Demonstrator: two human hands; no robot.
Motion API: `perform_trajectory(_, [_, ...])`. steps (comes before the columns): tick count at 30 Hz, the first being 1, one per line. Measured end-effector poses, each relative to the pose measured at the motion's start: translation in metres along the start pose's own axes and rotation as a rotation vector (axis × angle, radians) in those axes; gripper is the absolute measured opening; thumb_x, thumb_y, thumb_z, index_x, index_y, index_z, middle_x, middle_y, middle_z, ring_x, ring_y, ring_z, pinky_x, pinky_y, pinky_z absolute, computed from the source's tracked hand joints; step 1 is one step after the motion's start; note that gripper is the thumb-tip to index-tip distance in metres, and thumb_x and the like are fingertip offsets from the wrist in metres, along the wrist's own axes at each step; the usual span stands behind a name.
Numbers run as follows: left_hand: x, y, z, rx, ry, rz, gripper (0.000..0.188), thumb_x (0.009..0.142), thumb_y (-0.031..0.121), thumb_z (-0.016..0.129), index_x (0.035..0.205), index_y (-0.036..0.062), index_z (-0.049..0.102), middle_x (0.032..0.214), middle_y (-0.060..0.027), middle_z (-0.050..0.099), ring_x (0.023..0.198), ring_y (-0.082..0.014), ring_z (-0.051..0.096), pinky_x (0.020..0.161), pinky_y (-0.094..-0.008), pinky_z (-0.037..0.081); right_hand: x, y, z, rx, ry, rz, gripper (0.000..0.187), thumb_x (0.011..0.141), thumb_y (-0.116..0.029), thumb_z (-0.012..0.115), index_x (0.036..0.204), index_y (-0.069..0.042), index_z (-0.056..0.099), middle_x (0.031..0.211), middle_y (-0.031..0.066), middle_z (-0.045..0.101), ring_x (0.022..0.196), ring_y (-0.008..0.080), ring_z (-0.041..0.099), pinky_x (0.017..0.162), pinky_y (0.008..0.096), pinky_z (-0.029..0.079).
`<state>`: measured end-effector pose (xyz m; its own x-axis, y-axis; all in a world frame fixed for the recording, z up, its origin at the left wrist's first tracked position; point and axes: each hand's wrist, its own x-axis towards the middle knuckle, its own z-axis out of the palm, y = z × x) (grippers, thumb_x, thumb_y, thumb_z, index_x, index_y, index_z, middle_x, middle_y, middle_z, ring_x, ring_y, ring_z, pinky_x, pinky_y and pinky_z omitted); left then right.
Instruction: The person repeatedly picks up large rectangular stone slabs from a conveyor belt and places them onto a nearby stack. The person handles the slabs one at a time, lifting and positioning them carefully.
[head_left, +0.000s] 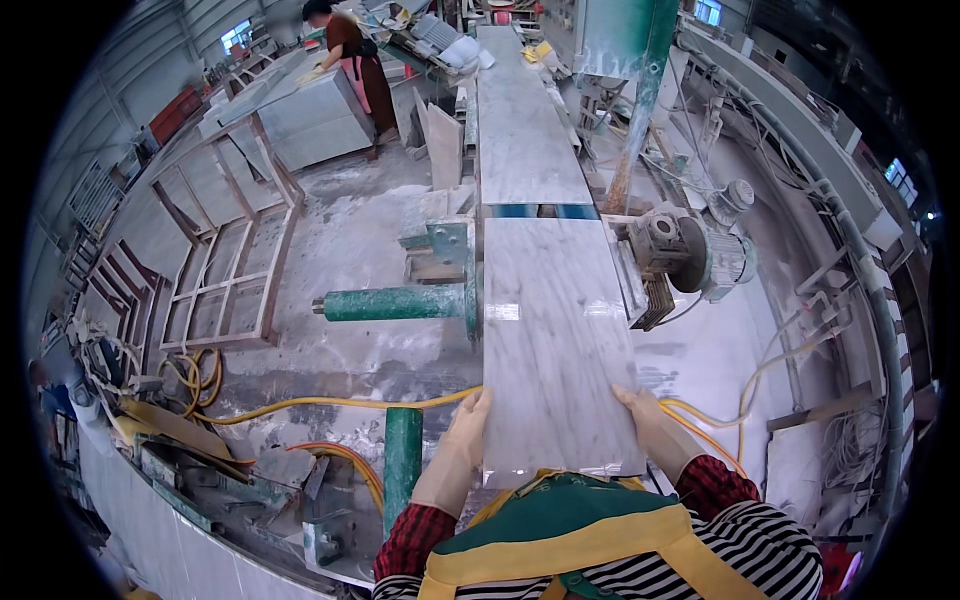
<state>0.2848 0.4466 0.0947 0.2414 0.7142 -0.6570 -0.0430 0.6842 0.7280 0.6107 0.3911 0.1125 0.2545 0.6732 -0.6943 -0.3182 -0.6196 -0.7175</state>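
A long white marble slab [556,350] with grey veins lies lengthwise in front of me, its near end close to my green and yellow apron [560,525]. My left hand [464,438], in a pale glove, grips the slab's left edge near that end. On the opposite edge my gloved right hand [650,420] holds on, thumb at the rim. Fingers of both hands are mostly hidden beside or beneath the stone. Beyond a narrow gap showing blue rollers [516,211], another marble slab [530,125] lies in line with mine.
A motor [705,255] sits right of the slab, a green cylinder [395,303] left. Yellow hoses [320,402] cross the floor on both sides. A green post [403,455] stands near my left forearm. Wooden frames [235,260] stand left; another person [360,75] works at a stone stack.
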Motion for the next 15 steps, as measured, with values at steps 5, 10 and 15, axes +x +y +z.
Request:
perform_trajectory(5, [0.005, -0.037, -0.001, -0.137, 0.041, 0.045, 0.063, 0.106, 0.047, 0.048, 0.15, 0.0022, 0.05, 0.143, -0.0146, 0.061, 0.129, -0.0254, 0.059, 0.107, -0.0375, 0.045, 0.038, 0.001, -0.001, -0.093, 0.104, -0.007, 0.078, 0.087, -0.033, 0.083, 0.143, 0.008, 0.046, 0.126, 0.0205, 0.066, 0.11, 0.03, 0.069, 0.092, 0.0453, 0.059])
perform_trajectory(10, [0.029, -0.053, -0.007, 0.306, 0.208, 0.089, 0.068, 0.103, 0.059, 0.042, 0.148, 0.0101, 0.055, 0.14, -0.0146, 0.064, 0.129, -0.03, 0.059, 0.109, -0.0397, 0.041, 0.06, -0.004, 0.0, -0.028, 0.049, -0.007, 0.083, 0.084, -0.033, 0.085, 0.144, 0.009, 0.045, 0.129, 0.0204, 0.066, 0.111, 0.0299, 0.069, 0.091, 0.0444, 0.059])
perform_trajectory(15, [0.054, -0.064, -0.015, 0.276, 0.177, 0.084, 0.072, 0.101, 0.064, 0.037, 0.149, 0.0123, 0.054, 0.142, -0.0158, 0.062, 0.133, -0.0329, 0.056, 0.11, -0.0402, 0.038, 0.069, -0.011, 0.005, -0.042, 0.057, -0.021, 0.069, 0.09, -0.03, 0.081, 0.143, 0.003, 0.051, 0.128, 0.0159, 0.068, 0.111, 0.0282, 0.068, 0.097, 0.0465, 0.057])
